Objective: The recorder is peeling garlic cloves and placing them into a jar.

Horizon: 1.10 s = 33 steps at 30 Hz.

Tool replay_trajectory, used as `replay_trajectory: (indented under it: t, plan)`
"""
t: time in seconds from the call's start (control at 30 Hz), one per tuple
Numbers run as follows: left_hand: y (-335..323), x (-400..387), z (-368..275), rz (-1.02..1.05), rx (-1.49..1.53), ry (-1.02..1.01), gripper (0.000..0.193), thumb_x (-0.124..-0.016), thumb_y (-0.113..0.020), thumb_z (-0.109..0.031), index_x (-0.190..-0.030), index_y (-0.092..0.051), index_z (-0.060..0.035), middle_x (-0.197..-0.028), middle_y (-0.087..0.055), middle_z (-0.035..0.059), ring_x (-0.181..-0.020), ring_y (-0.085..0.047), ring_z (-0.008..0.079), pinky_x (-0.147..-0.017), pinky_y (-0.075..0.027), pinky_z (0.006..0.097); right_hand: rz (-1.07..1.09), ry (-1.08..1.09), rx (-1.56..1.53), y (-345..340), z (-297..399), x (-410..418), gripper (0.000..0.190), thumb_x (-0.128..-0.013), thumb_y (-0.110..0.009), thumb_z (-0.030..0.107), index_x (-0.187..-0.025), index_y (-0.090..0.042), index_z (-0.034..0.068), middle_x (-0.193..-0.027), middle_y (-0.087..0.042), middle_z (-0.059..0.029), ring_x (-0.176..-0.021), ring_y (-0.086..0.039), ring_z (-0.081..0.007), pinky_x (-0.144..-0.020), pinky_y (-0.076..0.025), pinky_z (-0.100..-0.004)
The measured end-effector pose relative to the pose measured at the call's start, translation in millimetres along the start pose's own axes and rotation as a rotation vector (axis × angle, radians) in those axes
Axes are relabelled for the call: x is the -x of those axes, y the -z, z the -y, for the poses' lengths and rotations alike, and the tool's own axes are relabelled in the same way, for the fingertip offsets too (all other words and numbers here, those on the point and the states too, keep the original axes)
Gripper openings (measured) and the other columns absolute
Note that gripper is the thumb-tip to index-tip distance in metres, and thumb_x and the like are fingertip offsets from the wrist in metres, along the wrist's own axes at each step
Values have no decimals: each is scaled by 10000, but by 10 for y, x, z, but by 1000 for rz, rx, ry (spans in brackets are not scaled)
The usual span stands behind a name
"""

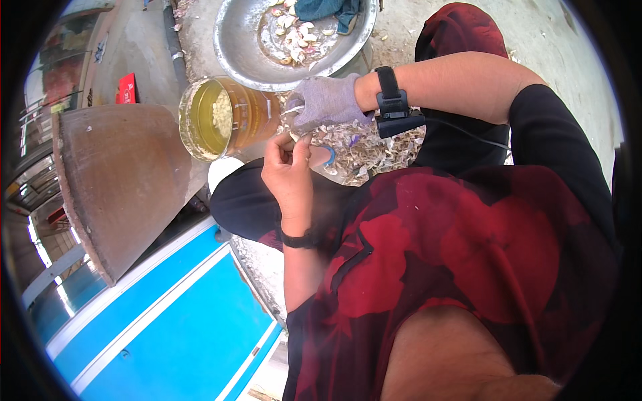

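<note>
My left hand (288,168) is bare, with a dark band on its wrist. Its thumb and fingertips pinch a small pale garlic clove (295,136), partly hidden by the fingers. Just above it, my right hand (321,103) wears a greyish-purple knit glove and is curled around a thin whitish object (295,109), too small to identify. Both hands meet close to a yellowish clear plastic bucket (251,118), which holds peeled garlic cloves (221,116) in liquid. Beyond them stands a metal basin (235,65) with unpeeled cloves (301,40) and a teal cloth (331,11).
Garlic skins (373,150) cover the ground below my hands. A brown board (125,175) stands at the left, a red packet (127,88) behind it. A blue panel with white strips (185,321) fills the lower left. A cable (466,131) runs from the right wrist device (398,123).
</note>
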<state>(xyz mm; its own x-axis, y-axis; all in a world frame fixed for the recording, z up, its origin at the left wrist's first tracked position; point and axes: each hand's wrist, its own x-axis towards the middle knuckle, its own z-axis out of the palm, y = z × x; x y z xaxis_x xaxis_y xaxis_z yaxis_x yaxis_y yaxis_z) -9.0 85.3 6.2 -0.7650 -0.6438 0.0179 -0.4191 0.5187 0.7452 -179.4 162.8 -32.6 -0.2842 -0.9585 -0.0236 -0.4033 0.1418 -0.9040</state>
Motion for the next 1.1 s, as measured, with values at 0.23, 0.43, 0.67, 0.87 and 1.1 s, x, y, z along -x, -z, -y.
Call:
replay_trajectory:
  t: [0.23,0.43,0.67,0.87,1.1]
  plan:
    - [80,-16,23,43,428,117,175,-867,-714,-68,-977,-593,-4,-747,-635,40,-630,-585,80,-570,-470,208,32,-44,30,54,-44,2,420,-812,-663,333,-1057,-660,-8,-879,-698,-149,-749,-662,-241,-687,-514,-357]
    - [25,4,71,-46,94,-26,162,-852,-708,-52,-975,-617,1,-769,-652,38,-649,-576,78,-612,-482,239,179,-172,-447,150,111,103,429,-819,-693,333,-1071,-663,-14,-846,-685,-75,-646,-649,-127,-538,-489,-259]
    - [-10,-22,69,-64,-256,-245,164,-828,-685,-36,-979,-625,-18,-828,-666,138,-681,-620,189,-666,-503,300,167,-221,-415,80,8,54,406,-797,-718,315,-1038,-662,-6,-826,-687,-73,-657,-656,-115,-531,-479,-249]
    - [-24,-37,137,-30,-519,-465,197,-835,-683,-98,-1005,-619,-23,-848,-634,172,-710,-617,318,-653,-498,356,196,-286,-360,73,58,53,355,-801,-705,307,-997,-667,13,-819,-685,-52,-655,-658,-110,-536,-483,-242]
    - [33,-9,93,58,307,99,188,-883,-675,-58,-1045,-594,-7,-801,-648,68,-688,-629,155,-646,-491,271,193,-317,-579,99,140,109,332,-823,-675,304,-984,-665,14,-801,-676,-57,-658,-659,-119,-547,-491,-253]
